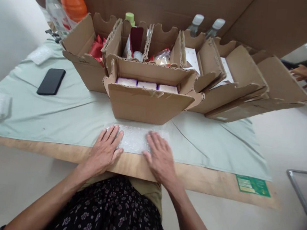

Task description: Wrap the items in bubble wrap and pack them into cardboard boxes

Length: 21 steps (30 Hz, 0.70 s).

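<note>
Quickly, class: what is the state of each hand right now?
Left hand: open, flat on the bubble wrap sheet, gripping nothing.
Right hand: open, flat on the same sheet, gripping nothing.

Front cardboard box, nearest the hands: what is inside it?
Inside the box, three pale packs sit side by side, only their tops showing. The box's front wall covers their lower parts and whatever may lie beneath them.

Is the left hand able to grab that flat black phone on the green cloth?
Probably yes: only bare pale green cloth lies between the left hand and the flat black phone.
</note>
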### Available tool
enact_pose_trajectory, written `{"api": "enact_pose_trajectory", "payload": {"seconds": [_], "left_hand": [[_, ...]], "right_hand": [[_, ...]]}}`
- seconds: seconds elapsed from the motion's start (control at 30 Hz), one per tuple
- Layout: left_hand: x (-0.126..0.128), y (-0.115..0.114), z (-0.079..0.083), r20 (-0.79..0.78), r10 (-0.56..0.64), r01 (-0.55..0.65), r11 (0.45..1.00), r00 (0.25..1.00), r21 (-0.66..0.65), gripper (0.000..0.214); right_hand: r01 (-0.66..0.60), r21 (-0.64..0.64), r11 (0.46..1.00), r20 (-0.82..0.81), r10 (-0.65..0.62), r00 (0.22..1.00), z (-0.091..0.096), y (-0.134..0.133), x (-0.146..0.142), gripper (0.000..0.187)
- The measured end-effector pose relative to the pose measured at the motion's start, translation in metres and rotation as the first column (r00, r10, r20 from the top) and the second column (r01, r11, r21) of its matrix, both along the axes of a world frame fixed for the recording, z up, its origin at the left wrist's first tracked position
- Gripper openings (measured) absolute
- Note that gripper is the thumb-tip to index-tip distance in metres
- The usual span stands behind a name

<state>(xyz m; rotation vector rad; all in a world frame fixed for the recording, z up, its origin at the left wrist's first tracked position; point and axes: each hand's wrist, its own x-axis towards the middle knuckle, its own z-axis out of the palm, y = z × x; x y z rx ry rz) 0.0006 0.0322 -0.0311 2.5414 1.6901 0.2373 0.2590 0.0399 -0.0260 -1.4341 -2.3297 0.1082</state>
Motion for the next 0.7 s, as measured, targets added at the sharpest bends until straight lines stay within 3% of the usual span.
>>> {"api": "enact_pose_trajectory", "payload": {"seconds": [0.07,0.13,0.23,0.33,0.4,0.47,0.57,0.7], "left_hand": [[-0.001,-0.001,0.001,0.022,-0.001,0.001,1.000,1.000,-0.007,0.056],[-0.003,-0.003,0.006,0.076,-0.005,0.006,1.000,0.997,-0.002,0.054],[-0.013,-0.003,0.014,0.202,0.098,-0.115,0.991,0.974,0.074,0.050],[-0.028,0.003,0.023,0.237,0.329,-0.362,0.925,0.914,0.113,0.046],[-0.034,0.008,0.026,0.174,0.430,-0.447,0.892,0.886,0.073,0.041],[-0.033,0.013,0.027,0.167,0.463,-0.470,0.883,0.870,0.002,0.031],[-0.024,0.018,0.026,0.275,0.450,-0.449,0.891,0.850,-0.070,0.018],[-0.017,0.009,0.031,0.415,0.440,-0.429,0.895,0.797,-0.124,0.017]], "right_hand": [[0.144,0.024,0.989,0.035,-0.145,0.989,-0.005,-0.010,0.042,0.053],[0.320,0.041,0.946,0.066,-0.322,0.944,-0.005,-0.018,0.073,0.049],[0.496,0.044,0.867,0.071,-0.498,0.864,0.002,-0.021,0.086,0.044],[0.496,0.026,0.868,0.074,-0.496,0.865,0.009,-0.010,0.069,0.043],[0.469,-0.007,0.883,0.084,-0.467,0.880,0.013,0.001,0.053,0.040],[0.442,-0.047,0.896,0.071,-0.439,0.896,0.016,0.010,0.041,0.036],[0.406,-0.096,0.909,-0.051,-0.412,0.910,0.018,0.015,0.035,0.036],[0.339,-0.279,0.898,-0.365,-0.426,0.828,0.022,0.006,0.038,0.034]]}}
